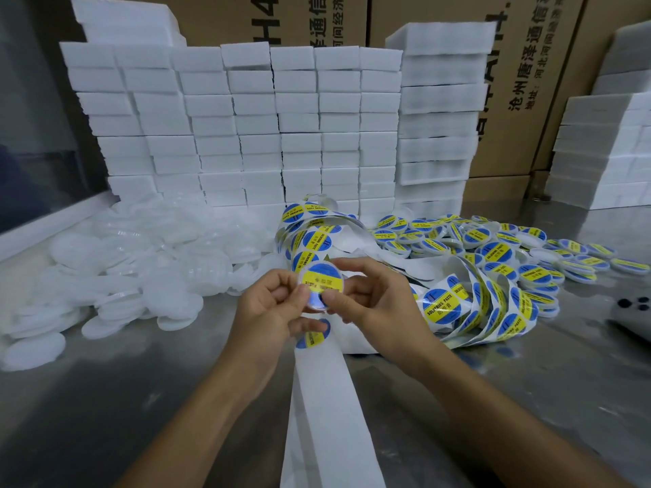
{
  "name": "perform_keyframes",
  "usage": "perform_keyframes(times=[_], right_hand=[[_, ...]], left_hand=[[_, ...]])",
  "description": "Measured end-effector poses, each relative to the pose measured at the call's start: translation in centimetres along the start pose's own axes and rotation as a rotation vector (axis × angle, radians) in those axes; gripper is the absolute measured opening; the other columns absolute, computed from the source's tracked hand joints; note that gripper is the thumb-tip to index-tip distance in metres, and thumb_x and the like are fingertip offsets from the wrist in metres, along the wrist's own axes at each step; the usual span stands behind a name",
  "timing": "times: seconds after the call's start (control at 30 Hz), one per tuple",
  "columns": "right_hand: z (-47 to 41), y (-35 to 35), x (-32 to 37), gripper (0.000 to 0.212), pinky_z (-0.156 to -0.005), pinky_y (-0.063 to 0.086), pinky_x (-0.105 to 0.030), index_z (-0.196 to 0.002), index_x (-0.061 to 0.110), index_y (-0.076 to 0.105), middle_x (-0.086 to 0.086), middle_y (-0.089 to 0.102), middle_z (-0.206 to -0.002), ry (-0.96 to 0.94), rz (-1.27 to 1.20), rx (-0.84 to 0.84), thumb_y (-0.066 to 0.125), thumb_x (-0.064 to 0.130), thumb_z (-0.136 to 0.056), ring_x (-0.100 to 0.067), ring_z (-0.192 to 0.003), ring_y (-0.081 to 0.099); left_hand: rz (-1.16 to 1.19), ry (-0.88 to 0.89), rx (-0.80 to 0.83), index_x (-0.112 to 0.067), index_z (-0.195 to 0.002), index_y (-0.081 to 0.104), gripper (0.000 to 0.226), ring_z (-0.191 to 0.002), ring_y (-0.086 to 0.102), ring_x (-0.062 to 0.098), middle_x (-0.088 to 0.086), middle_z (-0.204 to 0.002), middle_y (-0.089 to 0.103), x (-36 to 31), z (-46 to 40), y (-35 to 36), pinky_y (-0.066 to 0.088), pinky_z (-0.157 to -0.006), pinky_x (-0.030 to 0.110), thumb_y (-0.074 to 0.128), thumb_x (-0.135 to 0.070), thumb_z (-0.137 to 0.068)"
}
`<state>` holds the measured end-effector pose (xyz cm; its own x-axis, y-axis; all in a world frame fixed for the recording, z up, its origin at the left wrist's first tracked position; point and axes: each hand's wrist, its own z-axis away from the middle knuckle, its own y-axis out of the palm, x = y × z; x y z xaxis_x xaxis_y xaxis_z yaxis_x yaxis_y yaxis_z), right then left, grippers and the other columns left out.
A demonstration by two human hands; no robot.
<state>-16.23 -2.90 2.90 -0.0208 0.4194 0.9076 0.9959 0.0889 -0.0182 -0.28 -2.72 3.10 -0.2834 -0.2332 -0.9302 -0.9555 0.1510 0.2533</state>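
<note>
A small round clear lid [320, 284] with a blue and yellow sticker on its top is held between both hands above the metal table [123, 399]. My left hand [271, 311] pinches its left edge with thumb and fingers. My right hand [373, 301] grips its right edge, thumb on the lower face. A strip of white backing paper [317, 399] runs under the hands toward me, with one sticker [313, 338] still on it. More of the sticker strip [486, 311] coils to the right.
Several plain white lids [141, 262] lie heaped on the left. Labelled lids [493, 241] pile up at the right. Stacks of white foam blocks [264, 125] form a wall behind, with cardboard boxes [317, 19] beyond. A grey device [634, 311] sits at the right edge.
</note>
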Motion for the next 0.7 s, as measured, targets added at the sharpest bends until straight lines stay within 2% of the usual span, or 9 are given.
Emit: perform_keyframes(times=[0.1, 0.2, 0.27, 0.3, 0.37, 0.43, 0.53, 0.63, 0.7], right_hand=[[0.18, 0.29, 0.37, 0.017, -0.051, 0.05, -0.024, -0.094, 0.011, 0.059, -0.015, 0.073, -0.071, 0.022, -0.008, 0.004, 0.073, 0.012, -0.085, -0.021, -0.059, 0.07], [0.26, 0.66, 0.29, 0.029, -0.04, 0.043, -0.022, -0.074, 0.008, 0.048, -0.014, 0.069, -0.058, 0.003, 0.001, -0.08, 0.071, 0.02, -0.088, -0.019, -0.042, 0.062], [0.29, 0.56, 0.19, 0.031, -0.039, 0.042, -0.02, -0.072, 0.007, 0.047, -0.011, 0.067, -0.055, -0.003, 0.005, -0.113, 0.072, 0.02, -0.087, -0.018, -0.038, 0.058], [0.32, 0.5, 0.21, 0.025, -0.041, 0.043, -0.02, -0.077, 0.006, 0.052, -0.013, 0.067, -0.058, -0.008, 0.007, -0.104, 0.071, 0.017, -0.088, -0.018, -0.039, 0.058], [0.46, 0.43, 0.27, 0.009, -0.044, 0.047, -0.022, -0.098, 0.006, 0.064, -0.02, 0.069, -0.07, -0.02, 0.028, -0.023, 0.067, 0.011, -0.091, -0.02, -0.045, 0.062], [0.6, 0.6, 0.33, 0.019, -0.049, 0.05, -0.023, -0.112, 0.011, 0.067, -0.021, 0.071, -0.085, -0.026, 0.071, 0.055, 0.064, 0.008, -0.093, -0.022, -0.054, 0.068], [0.52, 0.56, 0.44, 0.024, -0.054, 0.053, -0.024, -0.111, 0.02, 0.068, -0.019, 0.07, -0.098, -0.019, 0.071, 0.052, 0.065, 0.005, -0.092, -0.025, -0.062, 0.073], [0.22, 0.06, 0.74, 0.026, -0.053, 0.055, -0.027, -0.108, 0.018, 0.066, -0.014, 0.07, -0.091, 0.033, -0.036, -0.05, 0.068, 0.001, -0.089, -0.029, -0.064, 0.074], [0.06, -0.21, 0.94, 0.027, -0.051, 0.055, -0.028, -0.105, 0.016, 0.064, -0.008, 0.071, -0.085, 0.065, -0.078, -0.077, 0.073, 0.0, -0.084, -0.03, -0.065, 0.074]], left_hand=[[-0.079, 0.032, -0.065, -0.006, -0.086, 0.06, 0.009, -0.059, 0.068, 0.022, 0.008, -0.074, 0.072, 0.07, 0.08, -0.12, 0.055, -0.052, 0.028, 0.056, -0.01, -0.093], [-0.242, 0.093, -0.059, -0.008, -0.084, 0.064, 0.025, -0.05, 0.062, 0.02, 0.01, -0.07, 0.071, 0.26, 0.38, 0.17, 0.052, -0.048, 0.027, 0.065, -0.033, -0.081], [-0.31, 0.116, -0.048, -0.01, -0.083, 0.066, 0.029, -0.045, 0.057, 0.014, 0.006, -0.067, 0.071, 0.26, 0.52, 0.45, 0.048, -0.045, 0.023, 0.066, -0.038, -0.077], [-0.326, 0.124, -0.048, -0.012, -0.083, 0.067, 0.025, -0.043, 0.056, 0.01, 0.004, -0.066, 0.07, 0.26, 0.56, 0.54, 0.046, -0.043, 0.021, 0.065, -0.036, -0.078], [-0.33, 0.134, -0.071, -0.017, -0.083, 0.069, 0.009, -0.047, 0.06, 0.007, -0.001, -0.065, 0.071, 0.3, 0.51, 0.53, 0.047, -0.043, 0.018, 0.065, -0.025, -0.085], [-0.34, 0.137, -0.107, -0.023, -0.084, 0.071, 0.011, -0.059, 0.068, 0.008, -0.006, -0.072, 0.074, 0.29, 0.45, 0.31, 0.051, -0.047, 0.018, 0.064, -0.015, -0.089], [-0.237, 0.101, -0.141, -0.018, -0.095, 0.071, 0.016, -0.065, 0.07, 0.01, 0.001, -0.08, 0.076, 0.01, 0.3, -0.08, 0.052, -0.052, 0.018, 0.067, -0.005, -0.086], [-0.099, 0.023, -0.1, -0.011, -0.104, 0.066, 0.027, -0.071, 0.072, 0.019, 0.01, -0.086, 0.076, -0.24, 0.17, 0.0, 0.055, -0.06, 0.022, 0.067, 0.005, -0.083], [-0.079, 0.009, -0.097, -0.008, -0.104, 0.066, 0.024, -0.072, 0.072, 0.022, 0.011, -0.088, 0.076, -0.25, 0.02, -0.02, 0.056, -0.062, 0.023, 0.066, 0.004, -0.083]])
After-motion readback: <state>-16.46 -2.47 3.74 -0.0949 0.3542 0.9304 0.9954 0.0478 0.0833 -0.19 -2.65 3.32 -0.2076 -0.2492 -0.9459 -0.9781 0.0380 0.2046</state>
